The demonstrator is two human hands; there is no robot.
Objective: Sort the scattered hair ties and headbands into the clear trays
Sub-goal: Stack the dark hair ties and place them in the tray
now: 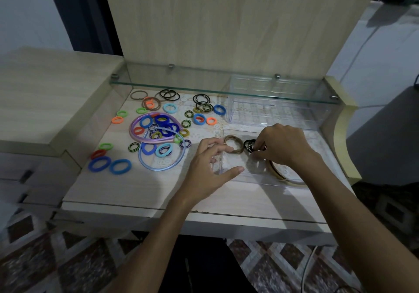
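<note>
Many coloured hair ties [158, 129] lie scattered on the left half of the tabletop, with a purple headband [136, 127] and a light blue headband [163, 168] among them. A near clear tray [256, 178] holds a gold headband [275, 170]. My right hand [281, 143] pinches black hair ties [248, 145] over this tray. My left hand [210, 168] rests at the tray's left edge, its fingers touching a bunch of tan hair ties [234, 144]. A second clear tray [272, 113] stands behind, under the glass shelf.
A glass shelf [204, 86] runs across the back above the far hair ties. A wooden back panel [226, 20] rises behind it. A raised wooden ledge [45, 93] borders the left, and a curved edge [340, 134] bounds the right.
</note>
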